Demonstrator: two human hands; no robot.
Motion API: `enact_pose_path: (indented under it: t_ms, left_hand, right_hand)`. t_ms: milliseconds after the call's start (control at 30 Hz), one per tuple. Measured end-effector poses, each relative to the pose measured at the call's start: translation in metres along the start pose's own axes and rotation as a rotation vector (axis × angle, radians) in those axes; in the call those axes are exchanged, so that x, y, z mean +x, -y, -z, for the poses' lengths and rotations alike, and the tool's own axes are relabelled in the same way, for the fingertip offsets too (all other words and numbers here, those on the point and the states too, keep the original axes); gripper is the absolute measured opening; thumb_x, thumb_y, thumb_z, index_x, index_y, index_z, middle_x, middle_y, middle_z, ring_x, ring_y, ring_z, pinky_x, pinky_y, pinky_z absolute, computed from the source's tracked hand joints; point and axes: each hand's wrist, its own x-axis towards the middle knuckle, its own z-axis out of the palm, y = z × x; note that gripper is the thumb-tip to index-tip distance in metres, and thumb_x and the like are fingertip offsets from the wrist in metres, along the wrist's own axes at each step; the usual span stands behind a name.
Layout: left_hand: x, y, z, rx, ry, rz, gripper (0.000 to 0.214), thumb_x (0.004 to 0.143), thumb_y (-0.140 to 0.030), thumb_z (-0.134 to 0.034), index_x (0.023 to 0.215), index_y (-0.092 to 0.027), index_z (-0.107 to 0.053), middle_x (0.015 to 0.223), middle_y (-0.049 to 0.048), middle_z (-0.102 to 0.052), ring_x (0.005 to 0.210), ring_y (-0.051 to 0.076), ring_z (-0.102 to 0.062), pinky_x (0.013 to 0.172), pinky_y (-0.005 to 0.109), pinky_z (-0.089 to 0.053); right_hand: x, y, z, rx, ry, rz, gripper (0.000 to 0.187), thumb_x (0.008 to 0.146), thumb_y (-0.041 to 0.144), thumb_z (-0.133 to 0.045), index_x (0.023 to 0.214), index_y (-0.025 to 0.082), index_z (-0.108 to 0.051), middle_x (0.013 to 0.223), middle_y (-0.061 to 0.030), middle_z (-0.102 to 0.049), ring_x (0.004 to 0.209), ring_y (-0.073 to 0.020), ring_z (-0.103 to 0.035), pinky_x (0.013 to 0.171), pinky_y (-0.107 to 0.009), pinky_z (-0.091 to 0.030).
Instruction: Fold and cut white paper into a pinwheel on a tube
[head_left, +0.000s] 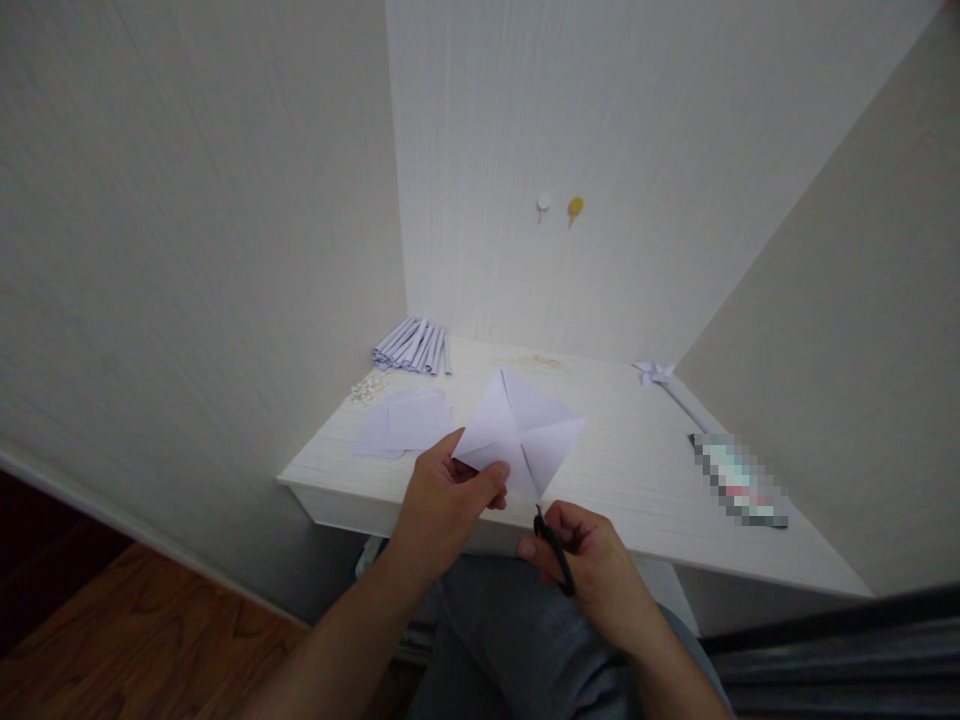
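My left hand [461, 490] pinches the left part of a white square sheet of paper [551, 425], thumb on top. Crossing crease lines run over the sheet, which is held above the front of the white shelf. In my right hand [581, 550] is a pair of black-handled scissors [553, 550], its fingers in the loops. The blades are at the sheet's near corner, in line with a crease; how far they are open I cannot make out. More flat paper sheets [416, 420] lie on the shelf to the left of the held one.
Several rolled paper tubes [416, 347] lie at the back left, with small pale bits [367, 388] before them. On the right are a paper pinwheel [655, 373] on a paper stick [691, 405] and a blurred-out item [739, 485]. Two hooks [575, 206] sit on the back wall.
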Motion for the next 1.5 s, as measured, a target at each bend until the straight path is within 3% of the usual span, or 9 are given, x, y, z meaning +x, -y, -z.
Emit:
enact_pose_path:
  t_ms: [767,1300,1500]
  left_hand:
    - [0.0008,0.0042,0.0004,-0.122,0.021,0.011,0.018,0.076,-0.033,-0.073,0.074,-0.016,-0.066,0.056,-0.0007,-0.064,0.05,0.014,-0.061,0.052,0.025,-0.052]
    - [0.0007,0.0045,0.0014,-0.119,0.032,0.007,0.018,0.079,-0.032,-0.071,0.074,-0.015,-0.065,0.055,-0.0009,-0.064,0.049,0.014,-0.061,0.05,0.025,-0.051]
    - [0.0027,0.0058,0.0013,-0.109,0.019,0.008,0.019,0.077,-0.033,-0.072,0.075,-0.015,-0.065,0.056,-0.0009,-0.064,0.049,0.014,-0.061,0.05,0.025,-0.051]
  right_hand:
    - [0.0,-0.0026,-0.0016,0.035,0.022,0.004,0.049,0.06,0.046,-0.084,0.059,0.023,-0.041,0.05,0.0087,-0.04,0.049,-0.0086,-0.031,0.048,-0.024,-0.022]
    - [-0.0012,-0.0006,-0.0007,0.022,0.022,0.009,0.041,0.065,0.038,-0.078,0.059,0.023,-0.041,0.049,0.0077,-0.044,0.049,-0.0091,-0.033,0.048,-0.024,-0.022]
    - [0.0017,-0.0063,0.0001,0.027,0.01,0.01,0.048,0.061,0.04,-0.085,0.058,0.023,-0.04,0.049,0.0093,-0.039,0.049,-0.0083,-0.031,0.048,-0.024,-0.021]
